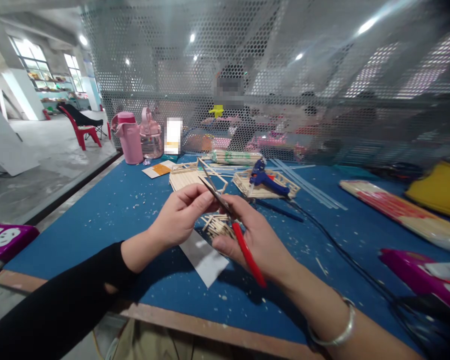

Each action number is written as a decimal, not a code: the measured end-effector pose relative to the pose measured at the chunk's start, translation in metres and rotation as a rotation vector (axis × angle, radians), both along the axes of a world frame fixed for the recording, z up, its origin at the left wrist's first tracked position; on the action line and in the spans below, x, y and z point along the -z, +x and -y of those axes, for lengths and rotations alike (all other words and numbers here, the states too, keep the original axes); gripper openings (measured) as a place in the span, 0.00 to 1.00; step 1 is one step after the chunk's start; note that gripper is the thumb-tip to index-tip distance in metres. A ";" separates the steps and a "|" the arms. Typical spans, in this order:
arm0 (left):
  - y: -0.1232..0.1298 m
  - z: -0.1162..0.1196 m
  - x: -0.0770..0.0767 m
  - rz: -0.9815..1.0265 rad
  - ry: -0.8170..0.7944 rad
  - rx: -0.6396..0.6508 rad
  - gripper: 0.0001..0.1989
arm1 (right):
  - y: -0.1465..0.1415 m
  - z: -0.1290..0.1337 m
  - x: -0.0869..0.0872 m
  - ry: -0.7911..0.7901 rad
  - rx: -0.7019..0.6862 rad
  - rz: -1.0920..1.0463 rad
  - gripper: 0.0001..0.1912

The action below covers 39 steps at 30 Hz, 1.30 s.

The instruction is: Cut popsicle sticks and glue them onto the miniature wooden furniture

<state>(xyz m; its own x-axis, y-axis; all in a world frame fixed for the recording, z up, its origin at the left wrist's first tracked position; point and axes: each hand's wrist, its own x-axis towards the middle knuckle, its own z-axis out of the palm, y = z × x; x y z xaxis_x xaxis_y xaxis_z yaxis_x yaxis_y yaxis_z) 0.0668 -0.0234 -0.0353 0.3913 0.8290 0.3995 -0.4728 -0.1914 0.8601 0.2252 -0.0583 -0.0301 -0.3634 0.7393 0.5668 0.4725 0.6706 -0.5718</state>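
Red-handled scissors (248, 256) are gripped in my right hand (260, 235), blades pointing up and away to the left and slightly apart. My left hand (183, 212) is closed in a pinch right by the blades; whatever sits between its fingertips is hidden. Under my hands, a heap of short wooden sticks (217, 225) lies by a white sheet of paper (206, 262). Just beyond my left hand is a wooden stick frame (183, 177). Farther right, a blue glue gun (268, 181) rests on a second stick-built piece (243, 185).
A blue tabletop (97, 220) is dotted with scraps. At the back stand a pink thermos (131, 140), a clear bottle (151, 140) and a wrapped stick bundle (236, 157). A black cord (333, 245) crosses the right side, near a packet of sticks (401, 212). Perforated metal rises behind.
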 end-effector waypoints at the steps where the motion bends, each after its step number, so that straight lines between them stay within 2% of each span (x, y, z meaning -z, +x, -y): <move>1: 0.000 0.000 0.000 -0.006 0.000 -0.002 0.15 | 0.000 0.000 0.000 0.002 -0.007 -0.006 0.32; 10: 0.001 0.002 -0.001 -0.005 -0.012 0.005 0.16 | -0.003 0.007 -0.004 0.013 0.022 -0.044 0.28; 17: 0.000 0.001 -0.003 -0.022 -0.006 -0.037 0.15 | -0.002 0.006 -0.004 0.014 0.057 -0.004 0.22; 23: -0.002 -0.003 -0.003 0.030 -0.036 0.012 0.16 | -0.001 0.002 -0.002 -0.082 -0.045 -0.019 0.34; 27: -0.007 -0.006 -0.003 -0.062 0.010 0.081 0.16 | 0.002 -0.001 -0.001 0.000 -0.017 0.034 0.33; 33: -0.009 -0.004 -0.007 -0.048 -0.020 0.201 0.16 | 0.006 0.000 -0.002 0.138 0.051 0.135 0.33; 39: -0.006 0.000 -0.008 0.002 -0.127 0.210 0.14 | 0.010 -0.002 -0.004 0.237 0.089 0.219 0.38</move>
<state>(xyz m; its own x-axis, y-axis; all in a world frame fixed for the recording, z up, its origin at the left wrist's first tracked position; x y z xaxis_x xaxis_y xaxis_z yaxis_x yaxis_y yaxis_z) 0.0605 -0.0232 -0.0277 0.5597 0.7731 0.2983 -0.4926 0.0210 0.8700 0.2352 -0.0566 -0.0259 -0.4360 0.6308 0.6419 0.6294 0.7235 -0.2834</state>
